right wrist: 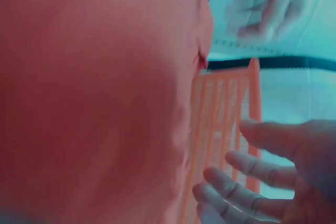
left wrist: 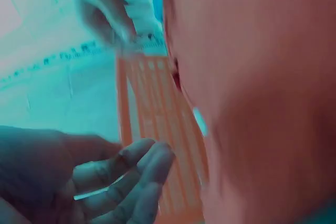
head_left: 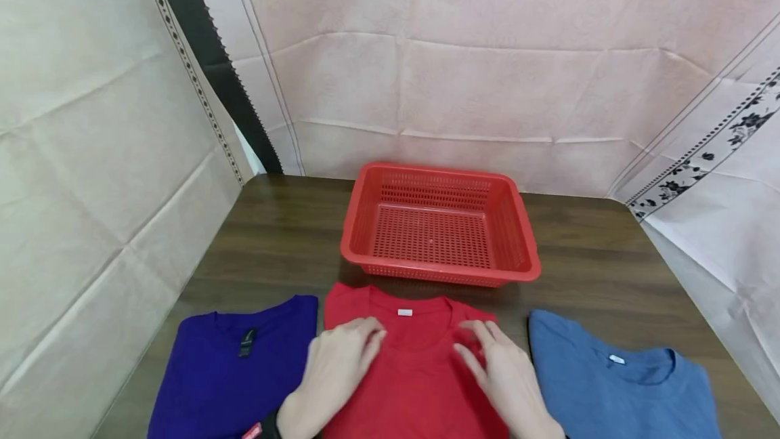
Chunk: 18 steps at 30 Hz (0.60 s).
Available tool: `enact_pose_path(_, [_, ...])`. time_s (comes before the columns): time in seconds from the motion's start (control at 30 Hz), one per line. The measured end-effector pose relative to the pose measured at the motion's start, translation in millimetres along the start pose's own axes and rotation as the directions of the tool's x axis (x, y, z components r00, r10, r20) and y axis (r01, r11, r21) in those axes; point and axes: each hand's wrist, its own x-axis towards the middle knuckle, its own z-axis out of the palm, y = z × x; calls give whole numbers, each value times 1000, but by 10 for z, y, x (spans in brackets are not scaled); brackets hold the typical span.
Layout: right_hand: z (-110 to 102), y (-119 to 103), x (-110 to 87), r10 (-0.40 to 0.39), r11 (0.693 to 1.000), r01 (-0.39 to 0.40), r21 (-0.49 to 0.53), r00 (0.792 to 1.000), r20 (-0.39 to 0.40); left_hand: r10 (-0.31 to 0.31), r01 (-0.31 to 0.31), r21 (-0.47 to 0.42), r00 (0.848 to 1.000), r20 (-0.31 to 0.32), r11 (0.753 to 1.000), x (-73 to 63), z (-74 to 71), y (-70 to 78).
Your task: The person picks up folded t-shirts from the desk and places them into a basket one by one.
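A folded red T-shirt (head_left: 408,378) lies in the middle of the table, its collar with a white label toward the basket. Over its left part is my left hand (head_left: 338,364), fingers loosely bent and holding nothing. Above the right part, my right hand (head_left: 502,374) has its fingers spread and relaxed. Both wrist views show a gap between the fingers and the red cloth. A folded dark blue T-shirt (head_left: 237,385) lies to the left, partly behind my left wrist. To the right is a folded lighter blue T-shirt (head_left: 621,395), its lower edge out of view.
Beyond the red T-shirt stands a red plastic basket (head_left: 439,272) with nothing in it. The brown wooden table (head_left: 286,242) reaches back to a pale cloth (head_left: 487,100) hung behind it. More cloth hangs along the left and right sides.
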Motion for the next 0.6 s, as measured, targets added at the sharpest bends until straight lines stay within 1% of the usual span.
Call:
enact_pose_path(0.03, [-34,60,-8,52,999,-52,-2,998,21,-46,46,6,999,0,999,-14,-31,-62])
enact_pose_path(0.07, [-68,125,-22,100,995,-99,-7,994,45,-96,96,11,995,13,995,-33,-63,-131])
enact_pose_path(0.13, [-117,271,-55,184,983,-181,-32,977,112,-183,183,6,980,75,983,-86,-126,-276])
enact_pose_path(0.17, [-131,344,-73,215,977,-212,-38,965,150,-220,222,-1,968,123,975,-117,-152,-345])
enact_pose_path(0.2, [-141,411,-93,250,968,-248,-35,948,198,-247,253,-15,953,176,967,-149,-171,-405])
enact_pose_path(0.27, [-145,530,-130,305,947,-321,9,907,290,-279,310,-75,918,282,948,-213,-186,-498])
enact_pose_path(0.33, [-132,617,-159,342,908,-407,100,858,383,-290,366,-152,882,371,918,-254,-173,-547])
enact_pose_path(0.37, [-122,651,-169,343,880,-446,166,837,427,-295,400,-199,864,409,895,-266,-159,-558])
enact_pose_path(0.4, [-111,680,-178,337,843,-483,237,818,466,-300,434,-246,847,438,867,-274,-141,-563])
enact_pose_path(0.47, [-81,725,-182,309,758,-540,365,791,529,-313,513,-339,809,498,788,-272,-97,-563])
enact_pose_path(0.5, [-66,742,-181,286,713,-562,419,778,559,-319,556,-383,786,529,737,-267,-74,-558])
enact_pose_path(0.53, [-52,755,-175,258,666,-584,464,764,591,-321,601,-426,761,564,676,-262,-50,-553])
enact_pose_path(0.57, [-34,762,-168,234,619,-610,495,744,626,-321,643,-461,734,598,612,-258,-25,-548])
enact_pose_path(0.6, [-14,764,-159,209,572,-638,516,722,660,-312,682,-492,707,635,542,-255,0,-543])
